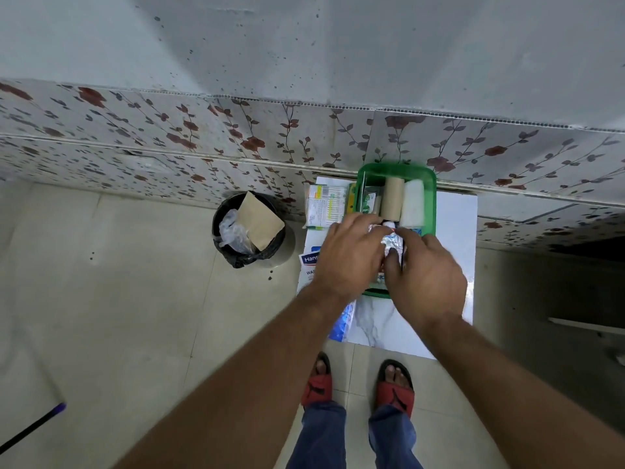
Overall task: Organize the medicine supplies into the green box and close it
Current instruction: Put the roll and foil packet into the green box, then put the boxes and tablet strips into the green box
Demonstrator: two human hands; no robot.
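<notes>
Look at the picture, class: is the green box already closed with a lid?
No, the green box is open, with a brown roll and white pad visible inside.

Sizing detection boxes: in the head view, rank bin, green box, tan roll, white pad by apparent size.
1. Green box, partly hidden by hands.
2. Bin; lower on the floor, so true size unsure.
3. Tan roll and white pad look alike.
</notes>
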